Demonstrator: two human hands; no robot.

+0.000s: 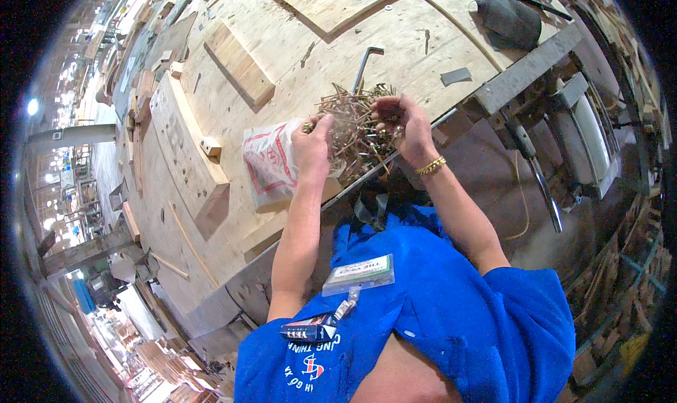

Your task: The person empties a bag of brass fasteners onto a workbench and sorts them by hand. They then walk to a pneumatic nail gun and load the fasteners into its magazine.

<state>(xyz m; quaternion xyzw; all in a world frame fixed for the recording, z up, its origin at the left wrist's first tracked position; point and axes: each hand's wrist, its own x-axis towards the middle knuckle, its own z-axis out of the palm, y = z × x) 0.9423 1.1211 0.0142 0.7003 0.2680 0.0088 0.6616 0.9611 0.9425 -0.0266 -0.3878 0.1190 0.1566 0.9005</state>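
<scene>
A heap of long, thin, brass-coloured screws [358, 136] lies at the near edge of the wooden worktop. My left hand [315, 143] is at the heap's left side, fingers pinched together around something small and gold-toned that I cannot make out. Close beside that hand rests a white plastic bag [271, 162] with red print. Over the right side of the heap, my right hand [412, 125] curls its fingers around a few screws; the palm is partly in shadow. An L-shaped hex key [364, 66] sticks out behind the heap, its lower end hidden.
The plywood worktop [310, 71] carries a flat wooden block [240, 66], a long curved wooden piece [185, 138] and a small grey scrap [456, 76]. A dark rolled sheet [509, 21] lies at the far right. A metal bar handle [539, 181] juts out below the right edge.
</scene>
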